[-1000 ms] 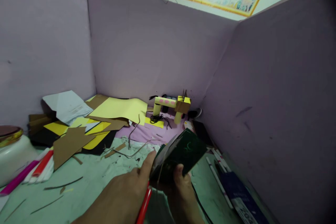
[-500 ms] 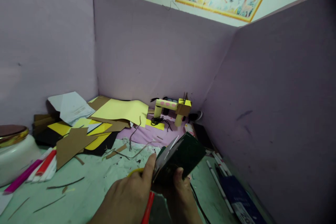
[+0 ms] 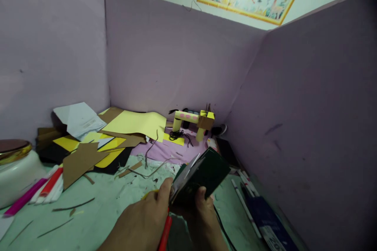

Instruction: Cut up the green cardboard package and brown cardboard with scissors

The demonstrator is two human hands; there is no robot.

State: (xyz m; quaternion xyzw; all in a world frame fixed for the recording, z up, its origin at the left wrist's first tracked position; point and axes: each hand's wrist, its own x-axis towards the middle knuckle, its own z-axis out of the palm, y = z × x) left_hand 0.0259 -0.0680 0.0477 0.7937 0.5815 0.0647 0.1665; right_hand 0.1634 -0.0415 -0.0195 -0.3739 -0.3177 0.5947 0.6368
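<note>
A dark green folded card or booklet (image 3: 207, 172) with pale inner layers is held tilted in front of me. My right hand (image 3: 203, 215) grips it from below, its thumb pressed on the green face. Close against the booklet's left edge, my left hand (image 3: 144, 213) is closed round a tool with a red handle (image 3: 165, 231), which sticks out under the palm. A bit of yellow shows past the left knuckles. A thin pale pointed strip (image 3: 194, 160) rises at the booklet's opening; whether it belongs to the tool I cannot tell.
Yellow, brown and black sheets (image 3: 135, 123) are heaped at back left, beside a white jar (image 3: 19, 174) and several coloured sticks (image 3: 51, 182). A yellow paper giraffe (image 3: 188, 117) stands at the back wall. White sticks (image 3: 246, 208) and a blue packet (image 3: 268, 219) lie right.
My left hand has shifted slightly down and left, and the red handle has moved a little with it. The booklet and my right hand are almost where they were.
</note>
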